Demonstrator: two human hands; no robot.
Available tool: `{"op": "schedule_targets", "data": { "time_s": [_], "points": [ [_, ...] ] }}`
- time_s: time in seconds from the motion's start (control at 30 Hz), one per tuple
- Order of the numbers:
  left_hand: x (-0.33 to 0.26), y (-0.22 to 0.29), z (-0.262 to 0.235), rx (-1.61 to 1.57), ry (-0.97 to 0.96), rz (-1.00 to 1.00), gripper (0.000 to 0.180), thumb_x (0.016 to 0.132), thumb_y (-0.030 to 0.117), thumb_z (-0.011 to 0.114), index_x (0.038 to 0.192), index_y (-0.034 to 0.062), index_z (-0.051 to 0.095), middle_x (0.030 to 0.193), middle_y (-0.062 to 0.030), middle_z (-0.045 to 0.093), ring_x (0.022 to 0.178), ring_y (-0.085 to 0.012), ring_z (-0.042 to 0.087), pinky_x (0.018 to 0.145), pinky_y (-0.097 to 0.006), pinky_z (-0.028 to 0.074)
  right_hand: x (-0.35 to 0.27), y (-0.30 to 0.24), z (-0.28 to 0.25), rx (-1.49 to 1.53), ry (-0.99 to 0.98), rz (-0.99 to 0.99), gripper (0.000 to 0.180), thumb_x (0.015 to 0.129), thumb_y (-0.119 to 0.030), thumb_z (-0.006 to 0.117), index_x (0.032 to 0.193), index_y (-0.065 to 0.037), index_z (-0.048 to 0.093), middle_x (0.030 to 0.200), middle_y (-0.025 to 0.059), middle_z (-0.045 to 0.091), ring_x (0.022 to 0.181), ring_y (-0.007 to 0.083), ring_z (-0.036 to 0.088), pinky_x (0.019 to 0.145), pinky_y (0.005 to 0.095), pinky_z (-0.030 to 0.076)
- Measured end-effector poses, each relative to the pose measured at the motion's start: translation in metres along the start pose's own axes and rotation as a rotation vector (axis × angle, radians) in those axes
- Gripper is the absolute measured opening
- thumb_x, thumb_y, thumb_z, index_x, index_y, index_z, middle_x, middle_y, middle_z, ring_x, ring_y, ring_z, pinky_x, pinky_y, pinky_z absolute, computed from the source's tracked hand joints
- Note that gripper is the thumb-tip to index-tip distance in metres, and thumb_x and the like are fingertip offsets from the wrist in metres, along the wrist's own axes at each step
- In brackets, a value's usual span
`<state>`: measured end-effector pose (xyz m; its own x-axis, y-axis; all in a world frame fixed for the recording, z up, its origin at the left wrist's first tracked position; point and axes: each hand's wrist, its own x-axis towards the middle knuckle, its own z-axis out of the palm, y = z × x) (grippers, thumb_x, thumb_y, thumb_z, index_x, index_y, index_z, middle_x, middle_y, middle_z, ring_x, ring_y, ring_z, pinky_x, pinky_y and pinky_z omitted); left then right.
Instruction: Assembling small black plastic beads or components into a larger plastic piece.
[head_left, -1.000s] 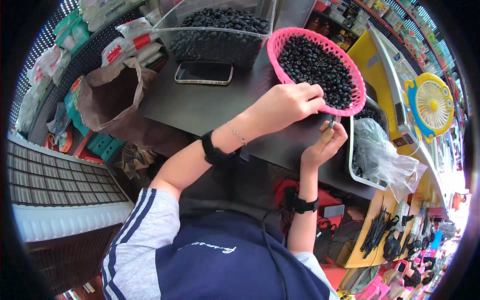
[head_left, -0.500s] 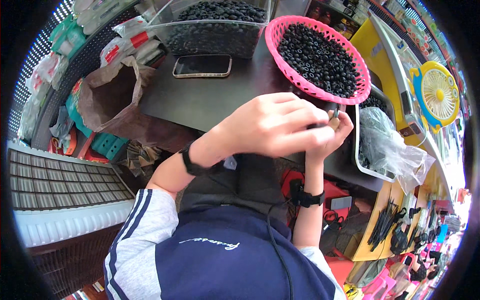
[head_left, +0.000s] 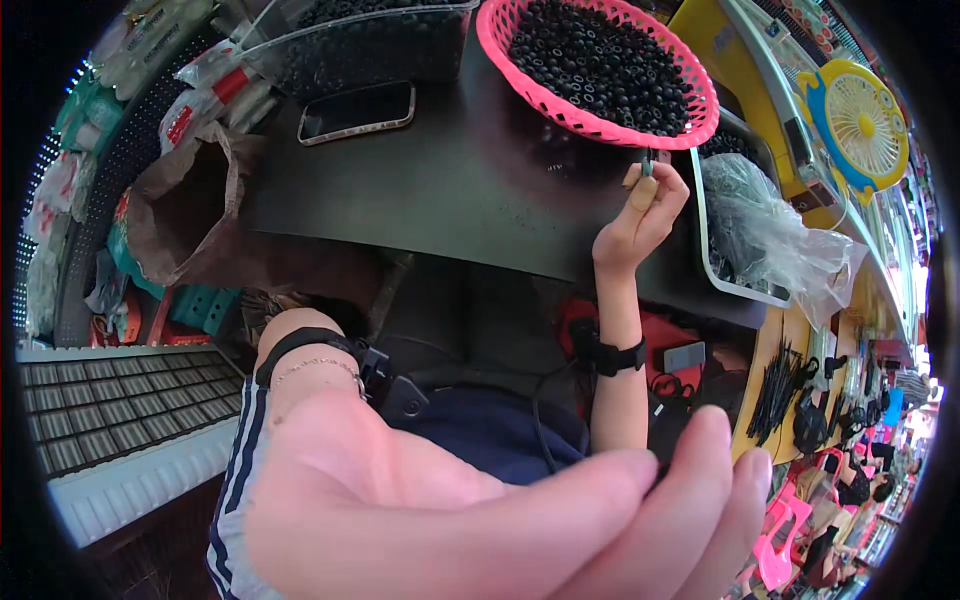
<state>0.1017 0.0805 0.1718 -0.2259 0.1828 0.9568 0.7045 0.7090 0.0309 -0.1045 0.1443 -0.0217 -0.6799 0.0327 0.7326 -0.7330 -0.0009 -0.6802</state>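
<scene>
The left hand (head_left: pixel 480 510) has swung up from the pink basket (head_left: pixel 600 125) to fill the lens, fingers loosely open, holding nothing visible. Over the dark tabletop (head_left: pixel 440 190), the right hand (head_left: pixel 640 215) still pinches a small grey piece (head_left: pixel 647 165) just under the basket's rim, so the work pauses.

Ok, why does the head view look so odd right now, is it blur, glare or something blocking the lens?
Head view: the left hand is raised close to the lens, looming large and soft across the lower frame; fisheye bending curves the dark table edge; even daylight, no strong glare; the right hand pinching a small piece below the pink basket stays sharp.
</scene>
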Motion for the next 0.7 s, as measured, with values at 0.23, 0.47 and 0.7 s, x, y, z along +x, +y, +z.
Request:
{"op": "schedule_targets", "data": {
  "time_s": [0.23, 0.47, 0.7],
  "points": [
    [-0.005, -0.002, 0.008, -0.236, 0.018, 0.013, 0.013, 0.076, 0.018, 0.065, 0.087, 0.0101, 0.064, 0.078, -0.0021, 0.064, 0.066, -0.0176, 0.063, 0.056, -0.028, 0.047, 0.0, 0.0, 0.005, -0.013, 0.014, 0.025, 0.022, 0.102, -0.02, 0.045, 0.108, 0.001, 0.049, 0.087, 0.0052, 0.055, 0.076, 0.0106, 0.053, 0.071, 0.0249, 0.045],
    [-0.017, -0.03, 0.035, -0.3, 0.036, -0.085, 0.015, 0.074, 0.017, 0.066, 0.086, 0.0084, 0.063, 0.076, -0.002, 0.061, 0.066, -0.0178, 0.063, 0.056, -0.028, 0.048, -0.004, 0.018, -0.004, -0.025, 0.101, 0.126, 0.023, 0.101, -0.023, 0.05, 0.108, -0.001, 0.051, 0.088, 0.0055, 0.057, 0.076, 0.0117, 0.053, 0.072, 0.0261, 0.045],
    [-0.016, -0.025, 0.042, -0.317, 0.081, -0.052, 0.017, 0.072, 0.017, 0.066, 0.085, 0.0068, 0.063, 0.073, -0.002, 0.059, 0.066, -0.018, 0.062, 0.056, -0.028, 0.049, -0.004, 0.014, -0.001, 0.007, 0.068, 0.081, 0.025, 0.102, -0.024, 0.046, 0.109, 0.0, 0.049, 0.089, 0.0063, 0.059, 0.079, 0.0123, 0.052, 0.075, 0.0265, 0.044]
  ]
}}
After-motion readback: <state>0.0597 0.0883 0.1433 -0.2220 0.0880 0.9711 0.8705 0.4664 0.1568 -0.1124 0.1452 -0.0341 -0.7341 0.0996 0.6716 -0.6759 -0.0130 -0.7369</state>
